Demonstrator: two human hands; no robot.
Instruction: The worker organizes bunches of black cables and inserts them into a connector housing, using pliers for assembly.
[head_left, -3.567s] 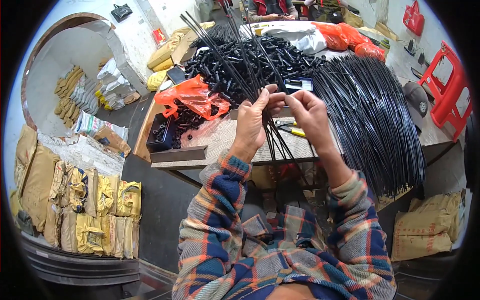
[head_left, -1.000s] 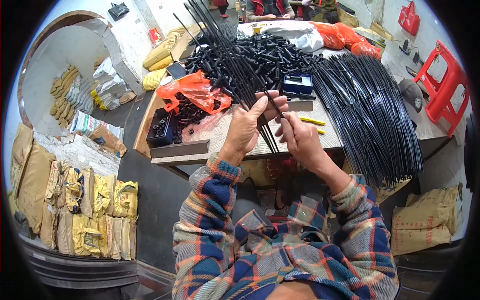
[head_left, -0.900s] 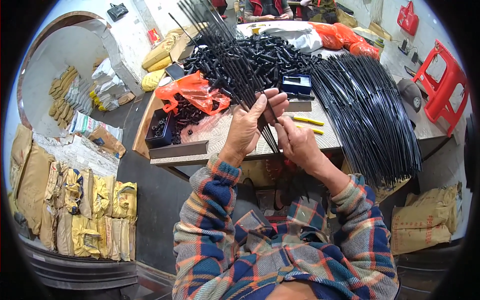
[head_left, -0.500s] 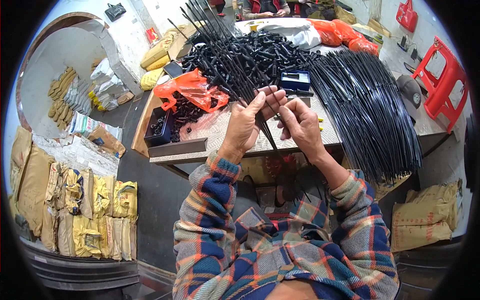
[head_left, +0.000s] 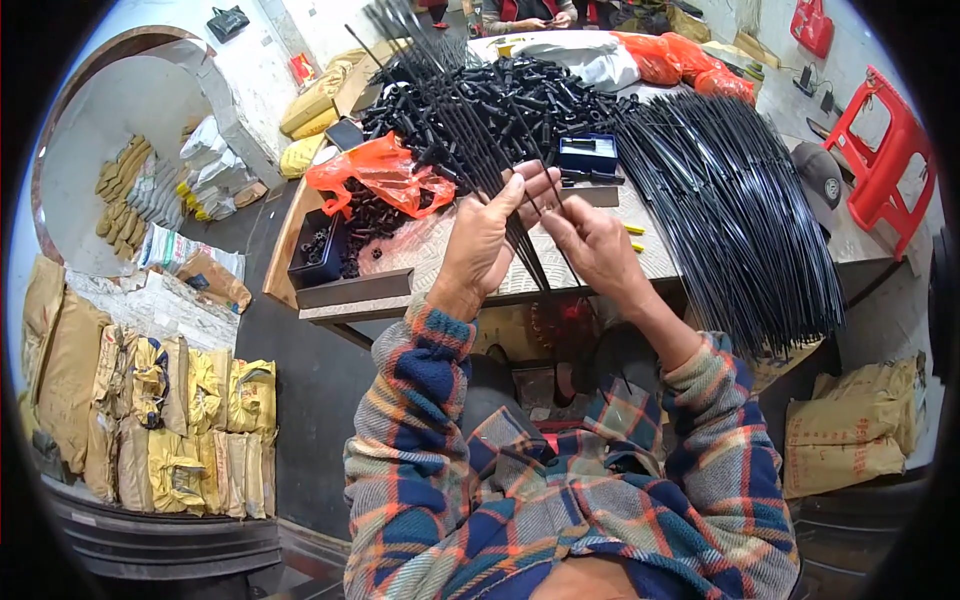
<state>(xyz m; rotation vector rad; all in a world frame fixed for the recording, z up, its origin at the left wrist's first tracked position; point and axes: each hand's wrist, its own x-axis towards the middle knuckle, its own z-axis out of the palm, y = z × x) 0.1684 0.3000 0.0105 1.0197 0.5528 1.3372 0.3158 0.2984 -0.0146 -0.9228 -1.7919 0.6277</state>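
A bundle of long thin black rods (head_left: 528, 250) is gripped in my left hand (head_left: 478, 240), between thumb and palm. The rods slant up and away to the left, and their near ends hang over the table's front edge. My right hand (head_left: 600, 255), beside it, has its fingers closed on a single black rod (head_left: 573, 268) that runs down toward my lap. Its fingertips are partly hidden. Behind my hands lies a big pile of short black tubular parts (head_left: 560, 95). A small blue box (head_left: 588, 155) stands at its near right side.
A wide heap of black rods (head_left: 740, 220) covers the table's right side and overhangs its edge. At left are an orange plastic bag (head_left: 375, 180), small dark parts (head_left: 372, 235) and a dark blue bin (head_left: 318, 265). A red stool (head_left: 880, 165) stands right; another person (head_left: 530, 15) sits opposite.
My right hand has shifted slightly left and up, nearer my left hand. The bundle's far ends are blurred by motion. My left hand still grips the rods.
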